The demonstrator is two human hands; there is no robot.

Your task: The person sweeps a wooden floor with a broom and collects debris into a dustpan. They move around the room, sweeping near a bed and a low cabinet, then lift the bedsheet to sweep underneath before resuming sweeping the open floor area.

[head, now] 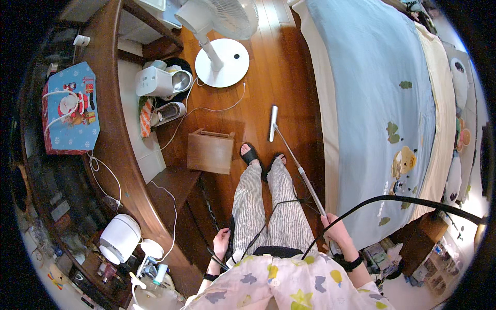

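My right hand is closed around the pole of a long-handled floor squeegee or broom. Its narrow white head with a dark edge rests on the wooden floor, beyond my sandalled feet. At my left thigh hangs my left hand, its fingers curled; beside it are black cords, and whether it holds one cannot be told. A small wooden stool lies just left of my feet.
A white pedestal fan stands ahead, with a white cable trailing over the floor. White appliances sit by the left wall. A dark wooden desk runs along the left, a bed with a blue cover along the right. Black cords cross my legs.
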